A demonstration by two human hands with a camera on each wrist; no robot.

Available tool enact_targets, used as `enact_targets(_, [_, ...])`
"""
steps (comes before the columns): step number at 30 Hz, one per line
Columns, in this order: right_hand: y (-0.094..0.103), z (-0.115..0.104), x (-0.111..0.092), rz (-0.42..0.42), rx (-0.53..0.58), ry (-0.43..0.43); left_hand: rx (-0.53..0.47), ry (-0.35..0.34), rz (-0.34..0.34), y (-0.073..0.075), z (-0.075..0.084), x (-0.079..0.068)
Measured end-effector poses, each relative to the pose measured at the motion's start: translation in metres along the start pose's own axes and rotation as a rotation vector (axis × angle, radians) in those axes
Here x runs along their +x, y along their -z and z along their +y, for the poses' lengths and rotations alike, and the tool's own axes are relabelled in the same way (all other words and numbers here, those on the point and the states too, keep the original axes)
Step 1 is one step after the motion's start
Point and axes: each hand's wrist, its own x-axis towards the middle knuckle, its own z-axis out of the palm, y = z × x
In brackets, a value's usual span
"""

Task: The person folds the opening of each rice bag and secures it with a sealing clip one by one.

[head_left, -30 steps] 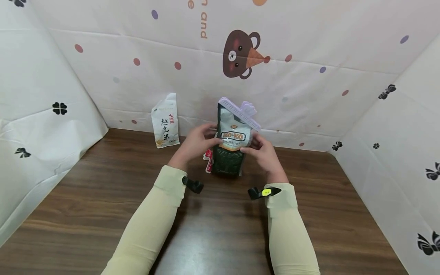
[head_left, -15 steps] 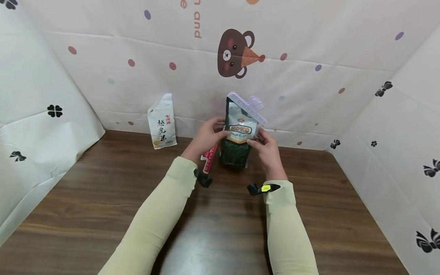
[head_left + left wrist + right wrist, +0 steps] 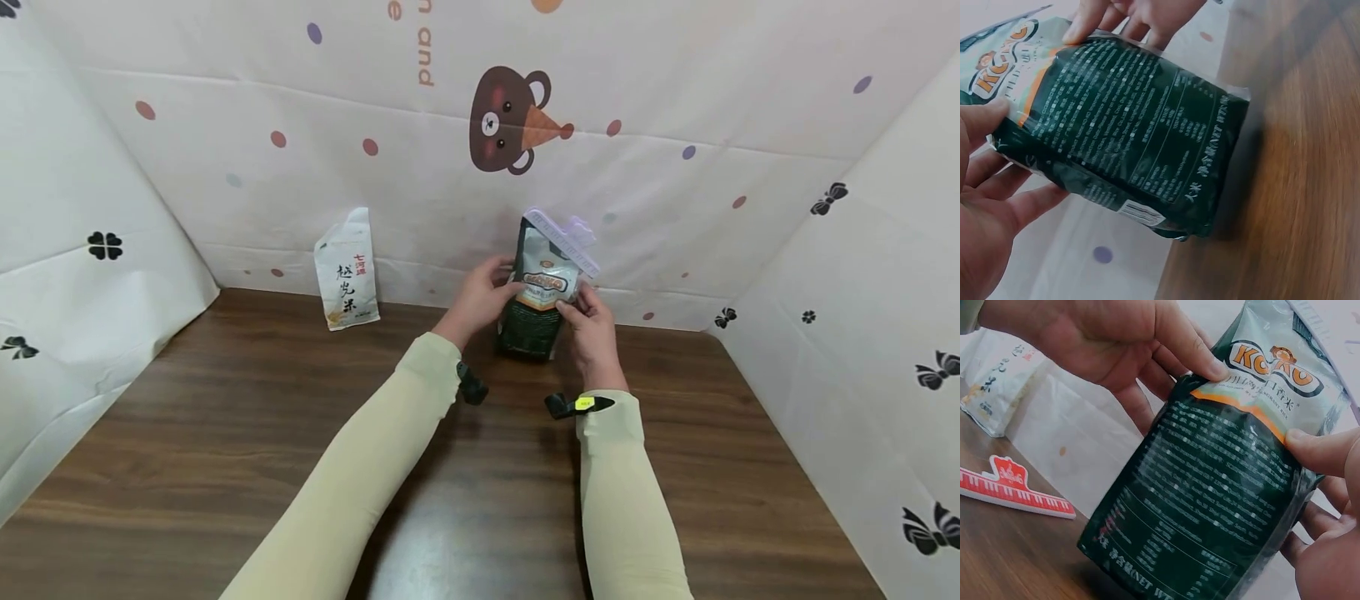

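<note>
Green bag (image 3: 525, 333): brand KO-KO, orange capitals on pale upper panel; 香米 legible beneath. Near the base, white print: 大米, 净含量 (NET WT. Middle text too fine; barcode (image 3: 1141, 213) on the side. White packet (image 3: 347, 279): black 越光米; smaller red characters start 七, rest blurred. Backdrop (image 3: 420, 183): sideways "and", stray "n", "e". Red clip (image 3: 1010, 487) lettering, yellow tag (image 3: 584, 403): illegible.

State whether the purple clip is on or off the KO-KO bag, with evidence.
On: the head view shows the purple clip slanting across the top of the KO-KO bag. Its tightness cannot be told.
</note>
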Motion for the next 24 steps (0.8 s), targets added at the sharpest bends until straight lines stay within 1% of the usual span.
enact_targets(7, [0.013,0.008,0.001,0.078,0.061,0.005,0.001,-0.004,-0.043,-0.022,-0.007,0.010])
enact_targets(10, [0.015,0.012,0.002,0.095,0.090,0.005,0.001,0.005,-0.051,-0.027,-0.008,0.014])
enact_targets(13, [0.014,0.015,0.004,0.108,0.102,0.022,0.013,0.028,-0.044,-0.029,-0.007,0.016])
enact_targets(16, [0.013,0.016,0.005,0.124,0.080,0.029,0.038,0.050,-0.042,-0.031,-0.005,0.017])
enact_targets(18, [0.013,0.016,0.004,0.129,0.042,0.015,0.050,0.064,-0.046,-0.032,-0.003,0.017])
enact_targets(21, [0.015,0.013,0.002,0.134,-0.036,-0.040,0.076,0.075,-0.058,-0.034,-0.002,0.018])
enact_targets(24, [0.015,0.006,-0.002,0.118,-0.106,-0.102,0.113,0.084,-0.079,-0.037,-0.006,0.019])
